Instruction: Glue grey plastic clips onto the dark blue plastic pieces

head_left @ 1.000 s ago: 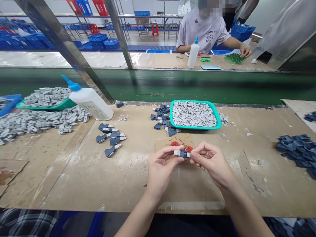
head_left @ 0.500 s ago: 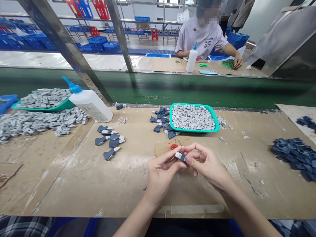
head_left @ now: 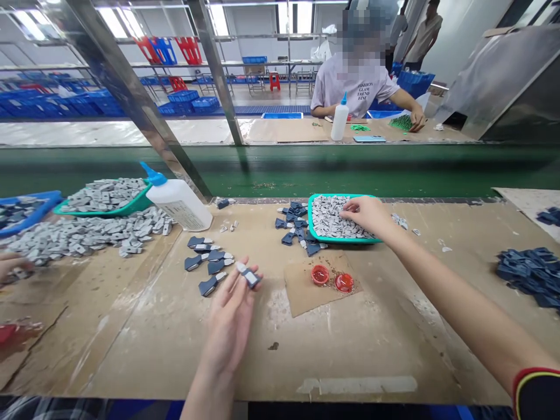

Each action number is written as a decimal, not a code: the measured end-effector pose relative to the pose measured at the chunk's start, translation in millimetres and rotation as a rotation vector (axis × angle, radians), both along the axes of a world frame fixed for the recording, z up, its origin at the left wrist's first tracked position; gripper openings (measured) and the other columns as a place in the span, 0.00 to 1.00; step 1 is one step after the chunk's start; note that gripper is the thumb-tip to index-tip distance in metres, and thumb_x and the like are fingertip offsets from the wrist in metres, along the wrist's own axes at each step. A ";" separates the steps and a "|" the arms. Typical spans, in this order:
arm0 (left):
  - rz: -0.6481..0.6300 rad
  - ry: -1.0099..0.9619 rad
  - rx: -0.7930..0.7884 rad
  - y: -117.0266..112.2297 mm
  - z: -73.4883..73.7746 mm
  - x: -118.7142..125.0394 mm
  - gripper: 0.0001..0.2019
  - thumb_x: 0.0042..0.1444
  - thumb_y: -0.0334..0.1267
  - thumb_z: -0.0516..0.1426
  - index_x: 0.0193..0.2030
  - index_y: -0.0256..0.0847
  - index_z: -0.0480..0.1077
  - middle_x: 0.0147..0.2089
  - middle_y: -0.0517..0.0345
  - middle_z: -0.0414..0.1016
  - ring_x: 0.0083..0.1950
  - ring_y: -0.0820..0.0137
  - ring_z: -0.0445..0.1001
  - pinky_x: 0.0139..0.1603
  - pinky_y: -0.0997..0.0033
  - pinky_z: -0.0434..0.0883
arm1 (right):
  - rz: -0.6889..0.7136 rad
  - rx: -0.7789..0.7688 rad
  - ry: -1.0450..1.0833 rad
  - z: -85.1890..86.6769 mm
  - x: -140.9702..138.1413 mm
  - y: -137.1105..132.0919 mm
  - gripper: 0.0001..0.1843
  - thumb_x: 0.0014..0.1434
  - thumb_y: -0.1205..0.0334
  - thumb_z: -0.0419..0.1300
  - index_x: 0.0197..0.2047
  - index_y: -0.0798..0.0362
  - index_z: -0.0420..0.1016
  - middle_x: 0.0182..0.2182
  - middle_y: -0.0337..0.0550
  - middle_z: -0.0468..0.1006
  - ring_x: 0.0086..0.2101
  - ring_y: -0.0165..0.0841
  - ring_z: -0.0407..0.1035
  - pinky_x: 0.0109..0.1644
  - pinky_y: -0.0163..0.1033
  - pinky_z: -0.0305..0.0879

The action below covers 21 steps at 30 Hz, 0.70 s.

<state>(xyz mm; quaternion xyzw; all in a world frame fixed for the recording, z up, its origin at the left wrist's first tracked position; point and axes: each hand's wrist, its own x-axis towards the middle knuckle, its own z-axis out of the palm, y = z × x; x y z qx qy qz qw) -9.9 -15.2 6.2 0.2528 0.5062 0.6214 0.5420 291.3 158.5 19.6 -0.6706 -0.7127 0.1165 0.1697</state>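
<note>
Between the fingers of my left hand (head_left: 231, 312) is a dark blue plastic piece (head_left: 251, 276) with light grey parts on it. My right hand (head_left: 364, 213) reaches into a green tray (head_left: 311, 224) heaped with small grey plastic pieces (head_left: 330, 216); its fingers are pinched at the heap, and whether they hold a piece is hidden. Several joined blue-and-grey pieces (head_left: 210, 262) lie left of my left hand, and more joined pieces (head_left: 294, 220) sit against the tray's left side. Two red caps (head_left: 320, 275) with liquid rest on a cardboard scrap (head_left: 301, 297).
A white bottle with a blue nozzle (head_left: 186, 204) leans at the left, beside a heap of grey parts (head_left: 96, 233). Dark blue parts (head_left: 529, 274) are piled at the right. Another person's hand (head_left: 15, 265) shows at the left edge. Across the green belt (head_left: 280, 175) a co-worker sits.
My hands have parted. The left moved left with the blue piece, and the right went up and forward into the green tray. Both red caps are now uncovered, and the view has tilted up.
</note>
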 end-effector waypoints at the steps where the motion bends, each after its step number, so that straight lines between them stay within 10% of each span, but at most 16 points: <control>1: 0.053 0.048 -0.004 -0.4 -1.2 -10.7 0.24 0.53 0.40 0.64 0.57 0.40 0.70 0.55 0.48 0.75 0.54 0.65 0.74 0.55 0.72 0.70 | -0.009 -0.019 -0.037 -1.7 -3.5 6.3 0.11 0.54 0.54 0.65 0.37 0.51 0.81 0.34 0.46 0.82 0.35 0.39 0.74 0.34 0.38 0.63; 9: 0.258 1.220 -0.177 -1.6 -2.5 -89.2 0.40 0.61 0.42 0.52 0.73 0.42 0.32 0.65 0.35 0.62 0.60 0.45 0.68 0.60 0.40 0.62 | -0.101 0.007 -0.187 -17.6 -28.4 7.5 0.11 0.60 0.65 0.57 0.37 0.62 0.79 0.39 0.66 0.77 0.41 0.52 0.71 0.38 0.46 0.62; 14: -0.012 1.595 -0.153 22.2 2.3 -99.8 0.35 0.61 0.37 0.50 0.72 0.35 0.42 0.68 0.32 0.56 0.64 0.40 0.62 0.60 0.38 0.60 | -0.092 0.071 -0.191 -19.2 -30.6 0.7 0.17 0.62 0.74 0.46 0.45 0.72 0.73 0.46 0.77 0.71 0.51 0.58 0.62 0.44 0.50 0.60; 18: -0.006 1.694 0.116 46.5 13.9 -64.1 0.23 0.63 0.40 0.49 0.65 0.42 0.59 0.64 0.42 0.65 0.64 0.48 0.63 0.64 0.41 0.55 | -0.077 0.090 -0.106 -5.6 -18.9 -15.7 0.17 0.66 0.66 0.44 0.44 0.63 0.72 0.41 0.65 0.76 0.42 0.49 0.69 0.42 0.46 0.61; 21: -0.249 1.662 0.316 69.1 19.3 -26.8 0.19 0.61 0.44 0.52 0.57 0.41 0.65 0.56 0.44 0.70 0.58 0.53 0.68 0.58 0.55 0.64 | -0.005 0.052 0.164 3.5 -3.8 -44.0 0.16 0.67 0.59 0.45 0.37 0.54 0.72 0.33 0.51 0.78 0.32 0.40 0.71 0.36 0.43 0.63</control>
